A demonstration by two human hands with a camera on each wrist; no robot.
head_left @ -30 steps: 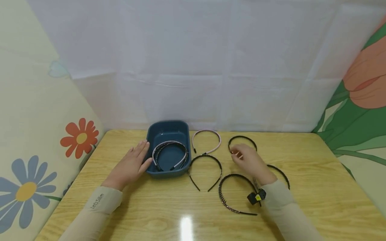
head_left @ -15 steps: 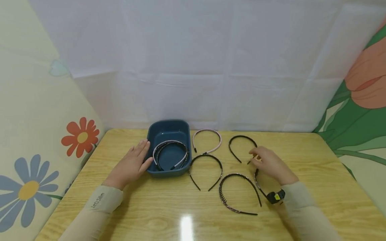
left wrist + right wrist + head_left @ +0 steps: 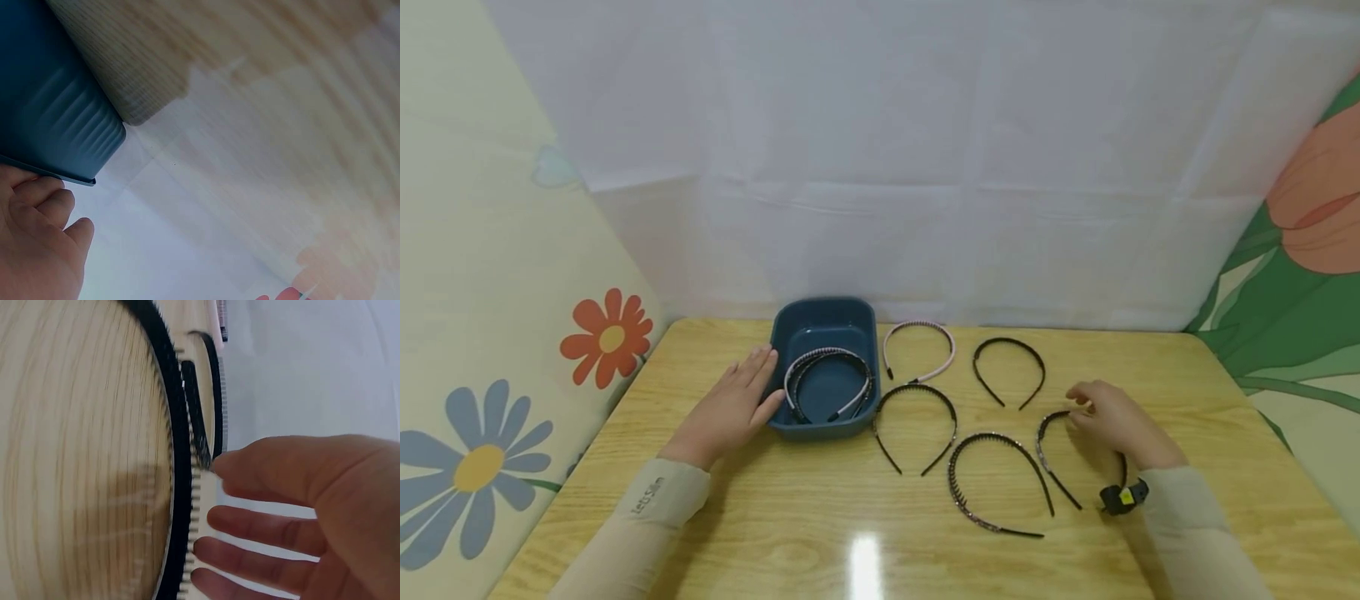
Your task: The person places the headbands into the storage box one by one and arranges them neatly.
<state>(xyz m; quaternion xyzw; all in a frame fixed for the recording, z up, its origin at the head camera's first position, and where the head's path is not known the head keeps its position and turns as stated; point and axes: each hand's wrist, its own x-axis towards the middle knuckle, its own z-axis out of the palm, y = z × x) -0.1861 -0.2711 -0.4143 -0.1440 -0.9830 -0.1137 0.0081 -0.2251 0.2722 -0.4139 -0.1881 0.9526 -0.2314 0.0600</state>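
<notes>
My left hand (image 3: pixel 730 412) rests along the left side of a dark blue plastic basin (image 3: pixel 823 321), its thumb at the rim. In the left wrist view its fingers touch the basin's edge. Inside the basin lie a pale headband and a dark one, overlapping. My right hand (image 3: pixel 1120 421) hovers at the top of a black toothed headband (image 3: pixel 1040 446), which lies at the right of the table with its right part hidden under the hand. Seen in the right wrist view, the fingers (image 3: pixel 269 525) are loose and spread right beside the band's teeth, gripping nothing.
Other headbands lie between basin and right hand: a pink one (image 3: pixel 953 354) at the back, a black one (image 3: pixel 917 387) before it, a beaded black one (image 3: pixel 953 483) nearer the front, and a plain black one (image 3: pixel 1009 339) back right. A white cloth (image 3: pixel 850 208) hangs behind the table.
My right hand has moved rightward from the back black headband, which now shows whole, to the headband at the far right. The left hand has stayed on the basin.
</notes>
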